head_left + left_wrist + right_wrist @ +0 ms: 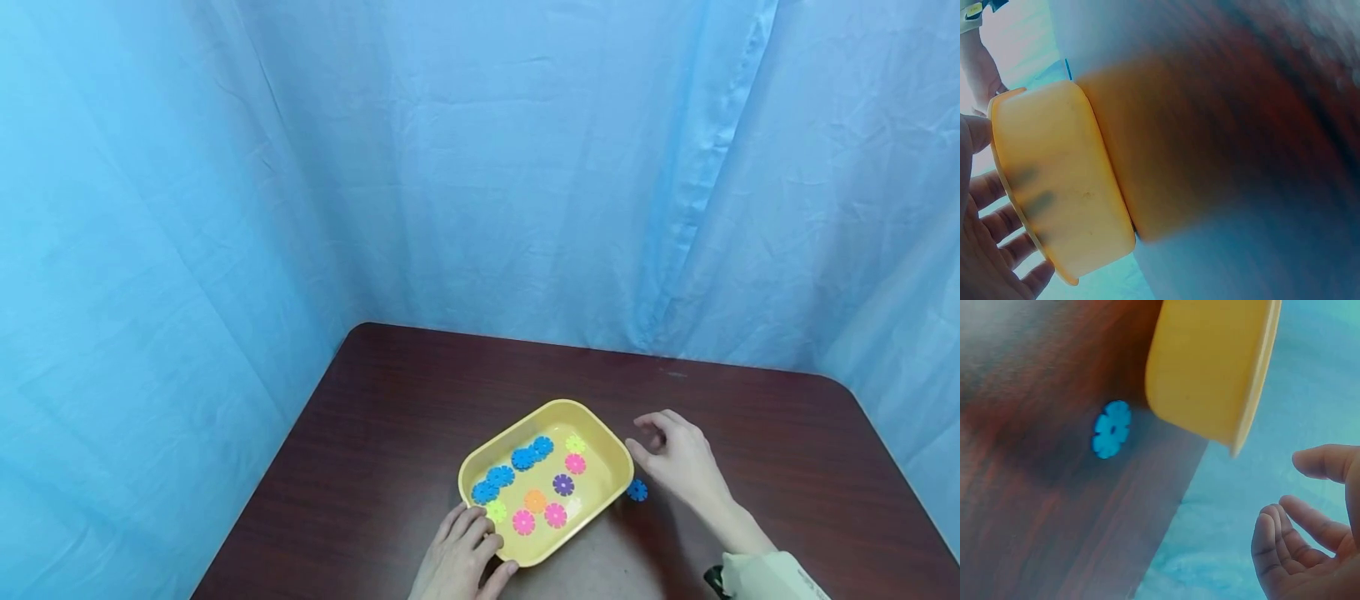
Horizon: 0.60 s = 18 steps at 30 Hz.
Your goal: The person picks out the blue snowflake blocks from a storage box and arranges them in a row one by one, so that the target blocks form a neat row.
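A yellow plastic tub (pixel 592 518) sits at an angle on the table, with several notched plastic discs inside: blue discs (pixel 501 477) along one side, plus pink, orange, purple and yellow-green ones. My left hand (pixel 461 552) holds the near-left rim; in the left wrist view its fingertips curl over the edge and show as dark shadows through the wall. My right hand (pixel 686 462) is raised just beyond the right end of the tub, fingers loosely bent, holding nothing. One blue disc (pixel 1112 429) lies on the table outside the tub, below and beside that hand.
The dark brown wood table (pixel 390 400) has rounded far corners. Blue curtains (pixel 480 167) hang behind and at both sides of it. A pale sleeve (pixel 772 575) and a dark band show at the right wrist.
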Motion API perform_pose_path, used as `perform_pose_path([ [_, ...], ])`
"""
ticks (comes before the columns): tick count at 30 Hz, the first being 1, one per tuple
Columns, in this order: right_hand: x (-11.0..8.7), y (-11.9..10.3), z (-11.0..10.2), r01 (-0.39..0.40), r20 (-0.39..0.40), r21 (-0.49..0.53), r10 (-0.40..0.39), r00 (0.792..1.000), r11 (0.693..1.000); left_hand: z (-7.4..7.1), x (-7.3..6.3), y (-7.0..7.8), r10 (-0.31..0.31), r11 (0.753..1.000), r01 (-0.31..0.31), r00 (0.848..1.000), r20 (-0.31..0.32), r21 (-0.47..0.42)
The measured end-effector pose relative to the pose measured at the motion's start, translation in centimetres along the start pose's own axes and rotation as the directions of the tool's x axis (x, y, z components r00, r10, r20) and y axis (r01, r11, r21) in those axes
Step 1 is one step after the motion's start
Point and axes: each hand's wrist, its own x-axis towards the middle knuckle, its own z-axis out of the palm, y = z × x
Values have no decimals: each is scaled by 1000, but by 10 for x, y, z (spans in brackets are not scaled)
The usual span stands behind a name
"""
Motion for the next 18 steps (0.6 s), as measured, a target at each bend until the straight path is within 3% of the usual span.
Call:
perform_pose_path([
  [18, 21, -21, 12, 13, 85, 63, -18, 996, 998, 0, 0, -1, 9, 1000, -9, 1000, -20, 4],
])
